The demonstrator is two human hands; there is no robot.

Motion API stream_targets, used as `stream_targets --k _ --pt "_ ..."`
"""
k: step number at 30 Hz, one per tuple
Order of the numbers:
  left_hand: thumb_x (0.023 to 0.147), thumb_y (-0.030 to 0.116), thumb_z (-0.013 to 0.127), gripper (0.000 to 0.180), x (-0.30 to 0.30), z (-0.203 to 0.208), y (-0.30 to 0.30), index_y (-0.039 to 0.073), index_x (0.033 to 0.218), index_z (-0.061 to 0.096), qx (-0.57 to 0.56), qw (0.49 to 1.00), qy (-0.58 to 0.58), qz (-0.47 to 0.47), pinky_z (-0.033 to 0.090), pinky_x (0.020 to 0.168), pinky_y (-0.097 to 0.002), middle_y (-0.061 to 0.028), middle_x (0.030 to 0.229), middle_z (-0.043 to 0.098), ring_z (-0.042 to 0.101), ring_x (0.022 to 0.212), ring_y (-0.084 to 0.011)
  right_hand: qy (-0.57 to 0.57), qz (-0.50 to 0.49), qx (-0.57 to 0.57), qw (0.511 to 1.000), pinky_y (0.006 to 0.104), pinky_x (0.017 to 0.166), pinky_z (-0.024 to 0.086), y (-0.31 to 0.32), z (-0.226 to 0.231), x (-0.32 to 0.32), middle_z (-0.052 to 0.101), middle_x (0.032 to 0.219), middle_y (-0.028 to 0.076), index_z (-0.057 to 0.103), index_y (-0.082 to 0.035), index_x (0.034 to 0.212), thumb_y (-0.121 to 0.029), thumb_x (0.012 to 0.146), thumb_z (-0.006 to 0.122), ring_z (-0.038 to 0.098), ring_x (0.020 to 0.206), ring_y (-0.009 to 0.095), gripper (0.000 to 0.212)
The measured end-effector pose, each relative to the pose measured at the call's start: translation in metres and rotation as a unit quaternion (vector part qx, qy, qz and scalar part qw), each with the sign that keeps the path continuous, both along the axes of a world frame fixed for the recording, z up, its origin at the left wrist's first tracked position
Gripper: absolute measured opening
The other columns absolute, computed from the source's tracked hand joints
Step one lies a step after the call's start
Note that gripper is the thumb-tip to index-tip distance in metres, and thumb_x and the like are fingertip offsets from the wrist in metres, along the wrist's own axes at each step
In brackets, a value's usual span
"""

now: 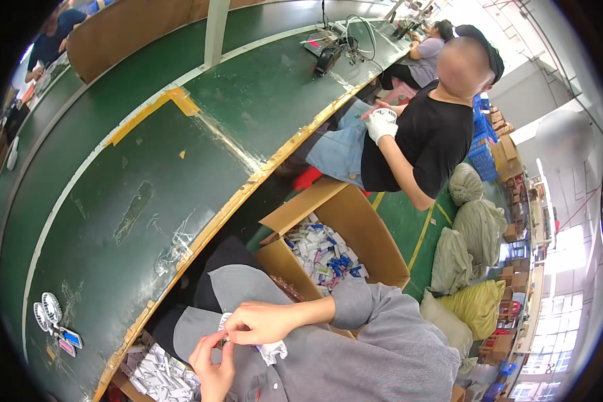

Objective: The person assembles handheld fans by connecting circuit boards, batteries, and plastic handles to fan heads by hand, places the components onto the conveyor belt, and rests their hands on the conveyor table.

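My right hand comes in from the right over my lap, its fingers pinched together. Its tips meet those of my left hand, which rises from the lower edge with thumb and forefinger closed. Whatever small thing sits between the fingertips is mostly hidden. A white ribbed plastic part peeks out behind my right fingers. Below that hand, a white plastic piece lies against my grey clothing; I cannot tell whether the two are joined.
Two small white fans with blue and pink parts lie on the green workbench. An open carton holds white, blue and pink pieces; white parts fill another below the bench. A gloved co-worker holds a white round part.
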State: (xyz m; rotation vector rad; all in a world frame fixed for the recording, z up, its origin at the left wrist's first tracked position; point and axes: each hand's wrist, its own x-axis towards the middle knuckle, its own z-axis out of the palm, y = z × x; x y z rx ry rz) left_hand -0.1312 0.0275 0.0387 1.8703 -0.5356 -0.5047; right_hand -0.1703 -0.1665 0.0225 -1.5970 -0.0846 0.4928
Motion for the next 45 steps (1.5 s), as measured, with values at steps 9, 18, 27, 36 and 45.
stream_targets --k 9,18,27,36,45 --pt "0.077 -0.008 0.071 0.014 0.003 -0.017 0.008 -0.004 0.091 0.07 -0.06 0.997 -0.039 -0.02 0.053 0.065 -0.0244 -0.0114 0.083 0.071 0.067 0.069 -0.0147 0.004 -0.015 0.034 0.999 0.0347 0.053 0.039 0.006 -0.009 -0.004 0.056 0.058 0.007 0.053 0.001 0.065 -0.019 0.091 0.055 0.052 0.055 0.016 0.032" --pt "0.084 -0.007 0.069 0.017 -0.039 -0.043 0.02 -0.007 0.101 0.067 -0.136 0.934 0.311 0.112 0.051 0.063 -0.0209 -0.0078 0.082 0.069 0.063 0.069 -0.009 0.102 -0.008 0.174 0.979 0.0285 0.057 0.04 0.015 -0.038 -0.028 0.055 0.064 0.0 0.056 -0.002 0.068 -0.017 0.094 0.055 0.049 0.06 0.008 0.03" --pt "0.078 -0.009 0.074 0.017 -0.042 -0.039 0.032 -0.006 0.094 0.071 -0.032 0.977 0.199 0.062 0.051 0.064 -0.02 -0.0101 0.084 0.072 0.066 0.071 -0.0096 0.085 0.048 0.073 0.993 0.029 0.056 0.041 0.012 -0.022 -0.027 0.059 0.065 0.003 0.059 0.0 0.074 -0.02 0.096 0.054 0.053 0.06 0.01 0.03" --pt "0.084 -0.006 0.07 0.014 -0.057 -0.032 0.037 -0.006 0.098 0.069 -0.086 0.932 0.33 0.12 0.052 0.059 -0.0222 -0.0084 0.078 0.07 0.064 0.065 -0.0092 0.14 0.015 0.196 0.97 0.0289 0.059 0.039 0.026 -0.03 -0.044 0.051 0.064 0.001 0.052 -0.001 0.069 -0.018 0.092 0.053 0.048 0.063 0.009 0.028" --pt "0.085 -0.004 0.07 0.01 -0.053 -0.027 0.034 -0.005 0.095 0.069 -0.043 0.951 0.287 0.107 0.05 0.059 -0.0204 -0.0059 0.079 0.07 0.062 0.065 -0.0076 0.112 0.006 0.194 0.975 0.0271 0.059 0.039 0.023 -0.035 -0.045 0.053 0.065 0.0 0.049 -0.003 0.068 -0.013 0.092 0.05 0.049 0.064 0.007 0.026"
